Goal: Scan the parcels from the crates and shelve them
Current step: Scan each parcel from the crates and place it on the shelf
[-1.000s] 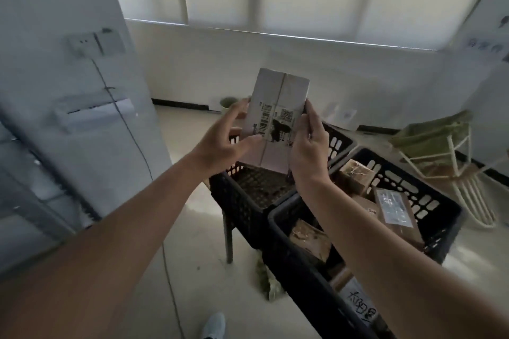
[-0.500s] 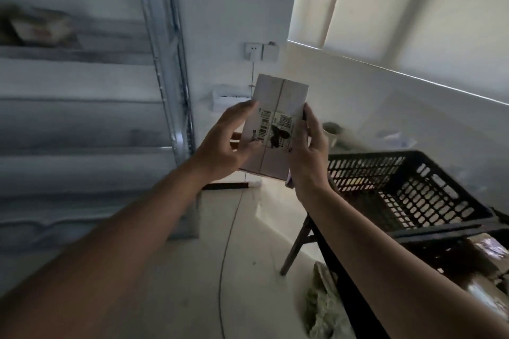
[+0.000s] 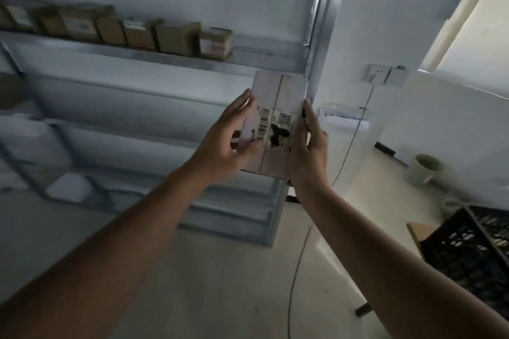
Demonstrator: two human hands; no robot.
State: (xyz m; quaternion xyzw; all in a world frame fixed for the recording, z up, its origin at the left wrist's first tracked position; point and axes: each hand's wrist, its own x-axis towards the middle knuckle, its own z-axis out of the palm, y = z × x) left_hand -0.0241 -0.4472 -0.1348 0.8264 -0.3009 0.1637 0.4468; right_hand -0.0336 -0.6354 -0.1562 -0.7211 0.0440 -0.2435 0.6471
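I hold a pale taped parcel (image 3: 278,107) upright in front of me, its barcode label facing me. My left hand (image 3: 223,146) grips its left edge with the thumb across the label. My right hand (image 3: 308,151) grips its right edge. Behind the parcel stands a grey metal shelf unit (image 3: 170,59). Its upper shelf carries a row of several brown parcels (image 3: 176,38). One corner of a black crate (image 3: 468,250) shows at the lower right.
A white flat packet (image 3: 68,188) lies on a low shelf at the left. A wall socket (image 3: 385,76) with a hanging cable, a pale cup (image 3: 425,170) on the floor and a window at the right edge are in view.
The view has swung left from the crates to the shelf unit. Both hands keep their hold on the parcel, which now sits in front of the shelves.
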